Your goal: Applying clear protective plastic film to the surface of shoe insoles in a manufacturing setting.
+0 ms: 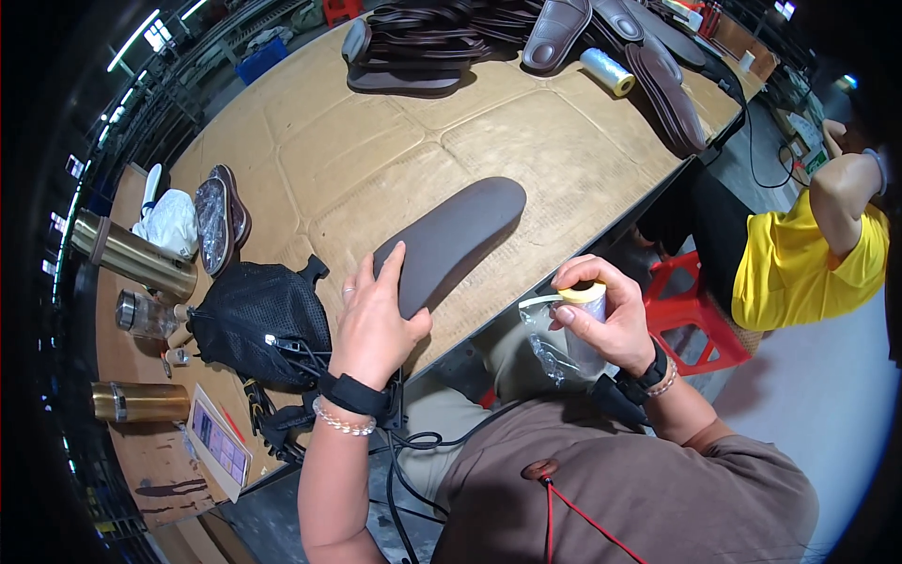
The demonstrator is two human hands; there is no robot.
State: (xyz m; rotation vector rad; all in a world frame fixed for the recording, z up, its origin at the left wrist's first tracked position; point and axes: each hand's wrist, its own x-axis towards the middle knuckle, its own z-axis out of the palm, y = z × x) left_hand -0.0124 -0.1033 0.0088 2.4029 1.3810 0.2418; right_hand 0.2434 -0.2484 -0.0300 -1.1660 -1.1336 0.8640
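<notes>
Black mesh covers the bag (258,315) at the left, just beside the left hand (371,324), which lies open, fingers spread on the near end of the brown insole (460,230). That insole rests on the tan tabletop (357,150). Loose clear film (547,343) hangs from the roll (589,308), gripped in the curled right hand (617,312). Far right sits a co-worker (813,258) in yellow. It looks like a steadying step, film at the ready; the next move seems to call for a steady insole and a free film end.
</notes>
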